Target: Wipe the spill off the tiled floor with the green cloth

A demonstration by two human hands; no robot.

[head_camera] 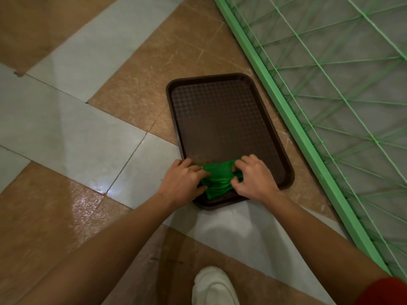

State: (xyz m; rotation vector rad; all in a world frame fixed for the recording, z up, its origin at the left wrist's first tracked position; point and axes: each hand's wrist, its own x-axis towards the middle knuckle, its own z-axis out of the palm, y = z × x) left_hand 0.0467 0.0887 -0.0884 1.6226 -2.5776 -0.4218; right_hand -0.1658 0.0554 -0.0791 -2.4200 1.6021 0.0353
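The green cloth lies bunched at the near end of a dark brown tray that sits on the tiled floor. My left hand grips the cloth's left side, fingers curled into the fabric. My right hand pinches its right side, with the thumb below and the fingers above. A wet, glossy patch of spill shines on the brown and grey tiles to the left of my left forearm.
A green metal frame strung with green cord runs diagonally along the right side, close to the tray. My white shoe stands at the bottom centre. Brown and grey tiles stretch away to the left and far side.
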